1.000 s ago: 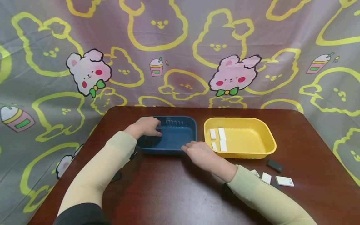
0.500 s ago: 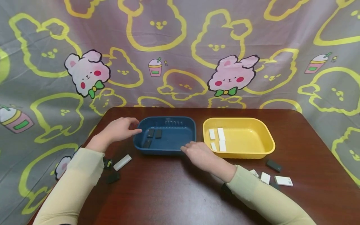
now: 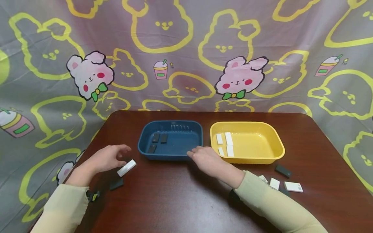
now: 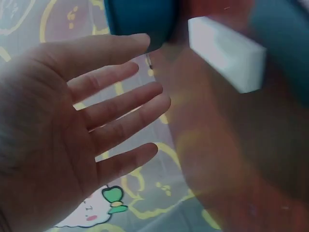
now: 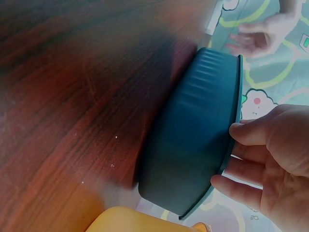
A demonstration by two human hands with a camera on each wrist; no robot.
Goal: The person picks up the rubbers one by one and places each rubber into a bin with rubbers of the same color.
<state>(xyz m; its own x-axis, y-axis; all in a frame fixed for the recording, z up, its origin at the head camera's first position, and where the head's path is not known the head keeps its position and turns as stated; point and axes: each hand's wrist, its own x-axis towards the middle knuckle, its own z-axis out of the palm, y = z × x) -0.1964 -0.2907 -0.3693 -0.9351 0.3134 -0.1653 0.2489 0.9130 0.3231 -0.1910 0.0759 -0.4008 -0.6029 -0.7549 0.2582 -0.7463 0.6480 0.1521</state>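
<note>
My left hand (image 3: 109, 158) hovers at the table's left with its fingers spread and nothing between them. Just beyond its fingertips lies a white rectangular block (image 3: 126, 168), large and blurred as a white block (image 4: 227, 53) in the left wrist view. A black block (image 3: 117, 184) is nearer me. My right hand (image 3: 208, 160) holds the near right rim of a blue plastic tray (image 3: 170, 157), its thumb and fingers at the rim in the right wrist view. Several black blocks (image 3: 164, 138) lie at that tray's left end.
To the right of the blue tray stands a yellow tray (image 3: 256, 160) with several white blocks (image 3: 229, 139) at its left end. More white blocks (image 3: 293, 186) and a black block (image 3: 283, 171) lie near my right sleeve (image 3: 274, 200). A patterned curtain (image 3: 186, 55) hangs behind the table.
My left hand has come out of the blue tray and moved left and toward me, beside the white block. Black blocks in the tray are now uncovered. The right hand stays at the rim.
</note>
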